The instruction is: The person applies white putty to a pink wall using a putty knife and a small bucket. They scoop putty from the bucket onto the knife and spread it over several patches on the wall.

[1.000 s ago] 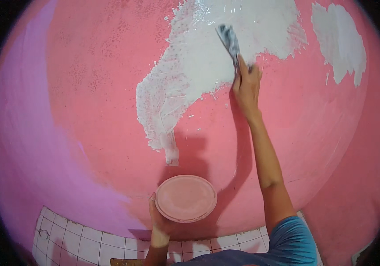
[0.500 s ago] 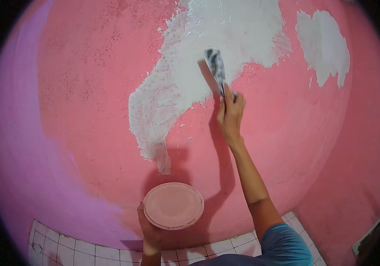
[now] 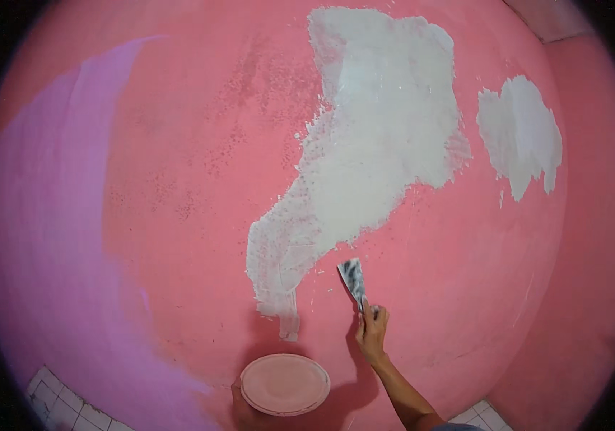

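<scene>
Putty knife: steel blade (image 3: pixel 352 280) smeared white, at 5 o'clock from the centre of my view, blade pointing to 11 o'clock; whether it touches the wall I cannot tell.
My right hand (image 3: pixel 373 336): fingers clamped on the knife's handle, forearm (image 3: pixel 402 391) coming in from 5 o'clock.
Round lid (image 3: pixel 285 384): pale pink, oval from this angle, with a raised rim; at 6 o'clock, face up towards me.
My left hand (image 3: pixel 243 408): shadowed, clamped on the lid at its 8 o'clock edge; fingertips hidden beneath.
Large putty patch (image 3: pixel 386 108): white-grey, ragged-edged, from 12 and 1 o'clock down to a narrow tail near 6, above the lid; its lower edge lies near the blade.
Small putty patch (image 3: pixel 521 136): white-grey, jagged below, at 2 o'clock, apart from the large one.
Wall (image 3: pixel 199 287): pink, dark-speckled towards 11 o'clock.
Lilac paint (image 3: pixel 56 230): broad band, 10 to 7 o'clock.
Tiles (image 3: pixel 56 402): white, gridded, at 8 o'clock; more at 5.
</scene>
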Tool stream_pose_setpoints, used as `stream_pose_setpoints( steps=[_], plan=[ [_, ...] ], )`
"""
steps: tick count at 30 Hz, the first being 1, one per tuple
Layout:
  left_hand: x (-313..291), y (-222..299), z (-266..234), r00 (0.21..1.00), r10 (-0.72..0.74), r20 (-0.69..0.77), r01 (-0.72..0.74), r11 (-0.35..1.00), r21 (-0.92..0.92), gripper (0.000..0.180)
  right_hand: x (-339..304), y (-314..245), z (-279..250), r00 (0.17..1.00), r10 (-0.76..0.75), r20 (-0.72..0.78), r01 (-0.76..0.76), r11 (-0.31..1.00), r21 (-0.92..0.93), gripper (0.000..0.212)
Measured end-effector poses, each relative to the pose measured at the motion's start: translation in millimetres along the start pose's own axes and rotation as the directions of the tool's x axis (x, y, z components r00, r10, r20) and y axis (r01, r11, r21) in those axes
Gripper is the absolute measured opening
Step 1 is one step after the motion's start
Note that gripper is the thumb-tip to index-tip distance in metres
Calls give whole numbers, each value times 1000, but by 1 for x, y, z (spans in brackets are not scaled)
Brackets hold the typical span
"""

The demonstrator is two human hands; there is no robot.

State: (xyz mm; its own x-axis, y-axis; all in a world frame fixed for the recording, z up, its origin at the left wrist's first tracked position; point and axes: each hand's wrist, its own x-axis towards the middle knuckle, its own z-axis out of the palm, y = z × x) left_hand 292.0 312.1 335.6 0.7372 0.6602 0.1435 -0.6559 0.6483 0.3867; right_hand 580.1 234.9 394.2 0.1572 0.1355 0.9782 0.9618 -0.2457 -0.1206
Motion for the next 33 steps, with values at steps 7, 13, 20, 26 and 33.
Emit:
stream_pose_setpoints(
  steps=[7,13,20,26,33],
  plan=[
    [2,-4,-4,998,44,43,-42,998,-37,57,136,-59,10,990,-96,-107,107,988,108,45],
    [-27,-6,12,778,467,419,-622,487,612,56,88,-36,13,994,-107,15,106,990,93,46],
    [-17,-9,-5,984,72,160,-67,997,-38,53,41,20,-41,987,-160,-13,160,987,11,58],
    [-10,-40,25,997,25,-66,-14,986,165,68,198,54,-72,961,-199,-190,177,976,-124,55],
    [-10,-79,56,990,91,-111,-66,976,208,67,319,66,-81,899,-305,-315,268,951,-155,48]
  ],
)
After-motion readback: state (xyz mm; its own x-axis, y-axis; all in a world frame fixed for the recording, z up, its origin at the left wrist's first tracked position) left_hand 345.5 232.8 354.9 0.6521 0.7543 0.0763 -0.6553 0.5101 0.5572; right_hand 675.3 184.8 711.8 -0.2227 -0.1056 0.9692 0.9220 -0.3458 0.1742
